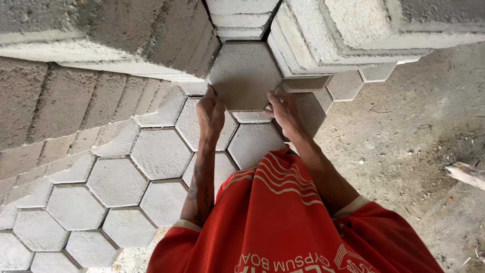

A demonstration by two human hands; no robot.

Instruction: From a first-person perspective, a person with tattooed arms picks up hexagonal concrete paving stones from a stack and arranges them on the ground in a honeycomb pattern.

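Head view, looking down. Both hands grip one grey hexagonal concrete paver (245, 76), flat face up toward the camera. Left hand (210, 112) clamps the paver's lower-left edge, fingers curled round the edge, thumb on the face. Right hand (284, 110) clamps the lower-right edge the same way; fingertips go behind the block, so their exact hold is hidden. The paver sits at the top centre of frame, held above a lower layer of matching hexagonal pavers (160, 153) laid edge to edge in a honeycomb pattern. Its upper corners tuck in between two taller stacks: left stack of pavers (126, 40) seen edge-on, and right stack of pavers (353, 30), also edge-on. Can't tell whether the held paver touches either stack or rests on the layer below. More stacked blocks on edge run down the far left (65, 106). Forearms come up from a red shirt (273, 217) at bottom centre. Right side is bare, dusty concrete floor (404, 131), with a pale piece of wood (467, 174) lying near the right edge, well apart from the hands.
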